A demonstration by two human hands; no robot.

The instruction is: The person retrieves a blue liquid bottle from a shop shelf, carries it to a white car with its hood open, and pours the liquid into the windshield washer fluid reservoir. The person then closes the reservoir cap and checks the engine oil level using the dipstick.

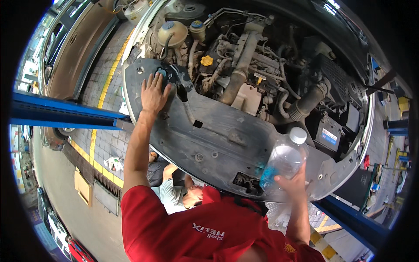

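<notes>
My left hand (153,94) lies flat with its fingers stretched out on the black plastic front cover (214,118) of a car's open engine bay. Its fingertips reach a blue-green cap (162,72) at the cover's left end. At the right, my right hand (295,182) grips a large clear plastic bottle (286,156) by its lower side. A white screw cap (298,135) is on the bottle, which leans over the cover's front edge. A little blue liquid (269,174) shows low inside it. Slight blur softens the right fingers.
Behind the cover sit a yellow oil cap (206,60), a round coolant tank (173,34), an air hose (309,105) and a battery (328,134). Blue lift arms (65,111) flank the car. Another person (176,194) is low beneath the front edge.
</notes>
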